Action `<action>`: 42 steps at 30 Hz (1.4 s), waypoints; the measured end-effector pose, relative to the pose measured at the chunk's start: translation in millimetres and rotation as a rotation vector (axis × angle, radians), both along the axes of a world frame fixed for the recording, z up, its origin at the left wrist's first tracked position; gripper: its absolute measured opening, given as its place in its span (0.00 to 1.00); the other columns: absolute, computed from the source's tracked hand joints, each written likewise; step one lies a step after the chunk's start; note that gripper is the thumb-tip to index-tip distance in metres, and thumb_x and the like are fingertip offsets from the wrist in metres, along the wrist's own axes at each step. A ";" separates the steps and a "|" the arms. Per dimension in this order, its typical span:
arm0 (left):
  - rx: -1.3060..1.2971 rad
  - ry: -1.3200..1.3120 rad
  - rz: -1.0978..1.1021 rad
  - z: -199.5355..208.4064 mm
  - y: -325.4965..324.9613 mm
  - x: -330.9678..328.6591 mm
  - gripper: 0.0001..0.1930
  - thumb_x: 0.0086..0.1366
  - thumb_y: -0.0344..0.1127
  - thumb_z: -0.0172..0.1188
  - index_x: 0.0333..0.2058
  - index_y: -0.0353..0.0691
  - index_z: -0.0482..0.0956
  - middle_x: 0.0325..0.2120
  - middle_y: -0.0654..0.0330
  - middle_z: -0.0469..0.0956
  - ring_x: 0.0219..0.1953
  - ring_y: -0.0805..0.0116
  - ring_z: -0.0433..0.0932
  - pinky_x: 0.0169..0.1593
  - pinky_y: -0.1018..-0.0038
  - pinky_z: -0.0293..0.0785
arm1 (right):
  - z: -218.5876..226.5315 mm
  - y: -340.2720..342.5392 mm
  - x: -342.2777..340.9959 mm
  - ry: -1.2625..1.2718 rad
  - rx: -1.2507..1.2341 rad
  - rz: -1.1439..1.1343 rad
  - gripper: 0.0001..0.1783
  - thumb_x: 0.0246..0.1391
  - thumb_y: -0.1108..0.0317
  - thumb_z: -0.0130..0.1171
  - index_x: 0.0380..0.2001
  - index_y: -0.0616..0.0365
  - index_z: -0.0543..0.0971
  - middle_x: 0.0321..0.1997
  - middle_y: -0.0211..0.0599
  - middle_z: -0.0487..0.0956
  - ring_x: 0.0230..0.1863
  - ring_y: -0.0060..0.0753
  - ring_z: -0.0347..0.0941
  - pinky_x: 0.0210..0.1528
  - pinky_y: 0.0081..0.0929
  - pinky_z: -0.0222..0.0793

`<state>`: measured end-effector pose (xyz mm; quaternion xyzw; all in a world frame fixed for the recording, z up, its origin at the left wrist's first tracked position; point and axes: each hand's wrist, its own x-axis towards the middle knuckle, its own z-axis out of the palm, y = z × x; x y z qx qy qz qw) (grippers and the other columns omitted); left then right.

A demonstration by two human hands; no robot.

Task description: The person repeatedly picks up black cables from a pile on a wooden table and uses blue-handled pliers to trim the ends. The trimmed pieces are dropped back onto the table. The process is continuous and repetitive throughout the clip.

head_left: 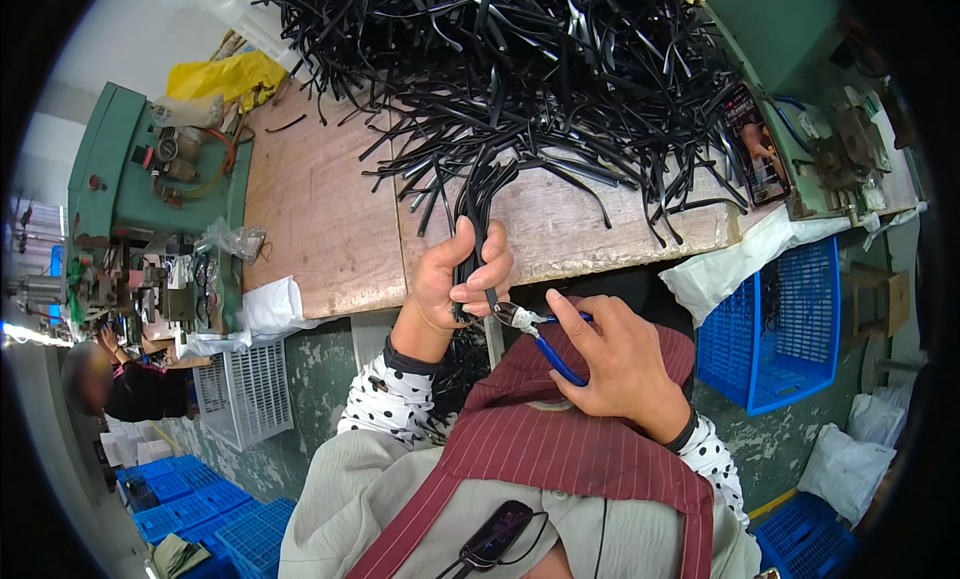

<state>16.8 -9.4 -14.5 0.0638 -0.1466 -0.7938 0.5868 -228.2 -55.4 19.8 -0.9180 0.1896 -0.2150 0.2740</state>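
A bunch of black eyeglass temples (482,191) is gripped upright in my left hand (460,271), just over the table's front edge. In my right hand (622,364) is a pair of blue-handled cutting nippers (549,353), the fingers spread loosely along its handles. The jaws of the nippers point left and meet the lower part of the bunch, beside my left fingers. Whether they close on a temple is too small to tell. Beyond my hands, a big heap of black temples (520,89) covers the far part of the table.
The wooden table (330,209) carries green machines at left (92,184) and right (790,39). A yellow bag (228,77) lies at the back left. Below are a blue crate (722,344) at right and a white crate (245,394) at left. Another person (145,387) works far left.
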 end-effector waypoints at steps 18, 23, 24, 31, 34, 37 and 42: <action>-0.383 -0.868 1.014 8.5 19.2 -49.4 0.20 0.65 0.50 0.60 0.37 0.40 0.66 0.21 0.58 0.70 0.18 0.75 0.65 0.23 0.80 0.62 | -9.9 -3.3 -5.9 -0.099 0.415 0.019 0.46 0.32 0.65 0.71 0.61 0.52 0.70 0.32 0.37 0.72 0.31 0.39 0.73 0.34 0.32 0.72; -0.323 -0.906 1.006 7.9 21.5 -54.1 0.19 0.67 0.49 0.60 0.37 0.39 0.65 0.22 0.57 0.71 0.17 0.75 0.64 0.23 0.79 0.64 | -13.1 -3.8 -8.5 -0.035 0.489 0.023 0.45 0.35 0.65 0.71 0.62 0.52 0.69 0.29 0.37 0.72 0.30 0.39 0.73 0.35 0.32 0.73; -0.268 -0.853 0.996 8.9 21.5 -54.6 0.19 0.67 0.49 0.60 0.37 0.39 0.65 0.22 0.57 0.71 0.17 0.75 0.64 0.23 0.79 0.64 | -10.3 -4.2 -8.9 -0.018 0.503 0.021 0.44 0.36 0.65 0.70 0.62 0.51 0.69 0.28 0.37 0.72 0.30 0.38 0.73 0.34 0.32 0.73; 0.204 -0.555 0.818 18.1 15.5 -49.5 0.17 0.74 0.54 0.42 0.37 0.45 0.66 0.21 0.65 0.67 0.14 0.81 0.59 0.22 0.80 0.62 | -7.4 -1.5 -10.2 0.023 0.640 0.008 0.42 0.40 0.67 0.69 0.63 0.51 0.68 0.27 0.35 0.73 0.25 0.32 0.72 0.31 0.28 0.74; 0.282 -0.572 0.793 15.0 11.2 -46.6 0.18 0.74 0.54 0.43 0.36 0.45 0.68 0.22 0.64 0.70 0.15 0.79 0.60 0.23 0.80 0.63 | -11.1 -2.9 -9.8 0.031 0.679 0.002 0.43 0.40 0.66 0.70 0.63 0.51 0.68 0.28 0.35 0.74 0.25 0.31 0.72 0.30 0.28 0.73; 0.138 -0.947 0.931 -4.8 -4.6 -27.6 0.13 0.73 0.45 0.51 0.34 0.42 0.71 0.27 0.59 0.78 0.21 0.73 0.71 0.28 0.74 0.70 | -25.4 0.3 -10.3 -0.045 0.670 -0.046 0.43 0.39 0.64 0.71 0.63 0.51 0.69 0.29 0.37 0.75 0.25 0.32 0.72 0.30 0.28 0.72; 0.283 -2.243 0.753 -1.8 -58.7 4.4 0.20 0.56 0.43 0.66 0.45 0.40 0.77 0.25 0.48 0.79 0.27 0.51 0.79 0.34 0.63 0.75 | -19.4 -0.4 -11.9 0.004 0.661 -0.094 0.44 0.38 0.61 0.72 0.63 0.51 0.69 0.30 0.38 0.75 0.25 0.33 0.72 0.30 0.29 0.72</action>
